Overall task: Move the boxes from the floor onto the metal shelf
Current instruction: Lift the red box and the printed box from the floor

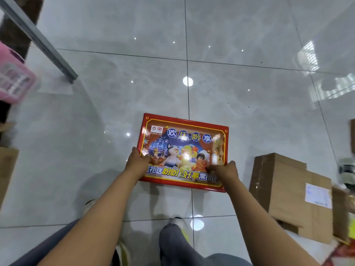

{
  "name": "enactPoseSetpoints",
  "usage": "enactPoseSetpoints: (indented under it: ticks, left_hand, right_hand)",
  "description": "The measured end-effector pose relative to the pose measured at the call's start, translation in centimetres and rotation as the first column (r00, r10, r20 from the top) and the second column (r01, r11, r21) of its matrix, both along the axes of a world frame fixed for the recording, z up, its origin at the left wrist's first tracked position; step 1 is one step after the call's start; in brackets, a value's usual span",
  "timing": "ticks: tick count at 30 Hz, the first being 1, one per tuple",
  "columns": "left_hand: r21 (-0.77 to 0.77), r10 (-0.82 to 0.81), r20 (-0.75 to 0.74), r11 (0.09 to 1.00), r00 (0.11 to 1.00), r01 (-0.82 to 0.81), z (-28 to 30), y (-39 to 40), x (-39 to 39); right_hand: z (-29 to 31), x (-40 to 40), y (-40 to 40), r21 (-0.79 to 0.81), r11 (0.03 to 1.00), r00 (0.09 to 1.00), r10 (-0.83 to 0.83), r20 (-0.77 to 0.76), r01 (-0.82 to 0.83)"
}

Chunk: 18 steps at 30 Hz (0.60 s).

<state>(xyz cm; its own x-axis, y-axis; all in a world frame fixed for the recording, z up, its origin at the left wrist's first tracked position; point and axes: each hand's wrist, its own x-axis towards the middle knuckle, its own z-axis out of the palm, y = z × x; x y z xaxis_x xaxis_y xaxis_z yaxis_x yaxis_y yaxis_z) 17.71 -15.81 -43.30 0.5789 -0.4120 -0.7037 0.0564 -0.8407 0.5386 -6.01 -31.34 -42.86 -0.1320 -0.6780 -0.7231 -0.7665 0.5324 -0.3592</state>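
A flat red box (184, 139) with a colourful cartoon print and Chinese lettering is in front of me, over the glossy tiled floor. My left hand (137, 162) grips its near left edge, thumb on the printed top. My right hand (223, 170) grips the near right corner, thumb also on top. Whether the box rests on the floor or is lifted off it is unclear. A grey leg of the metal shelf (48, 47) slants across the upper left.
Brown cardboard boxes (284, 189) lie on the floor at the right, one with a white label. Another cardboard box (7, 169) sits at the left edge. A pink basket (13, 81) is at the upper left. My feet are below the red box.
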Motion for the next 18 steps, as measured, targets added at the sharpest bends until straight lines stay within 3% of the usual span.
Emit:
enactPoseSetpoints:
  ticks: [3,10,18]
  left_hand:
    - [0.008,0.077,-0.044,0.997,0.996,-0.077,-0.1,-0.3,0.8]
    - [0.104,0.018,0.136,0.994,0.991,-0.032,2.9,2.2,0.9]
    - [0.017,0.040,0.309,0.999,0.950,-0.047,12.9,4.1,1.7]
  right_hand:
    - [0.1,-0.1,-0.4,0.040,0.999,1.000,0.013,-0.025,-0.012]
    - [4.5,1.1,0.4,0.004,0.998,0.997,0.070,0.021,-0.070]
    - [13.0,1.8,2.1,-0.173,0.984,0.956,0.086,0.279,-0.038]
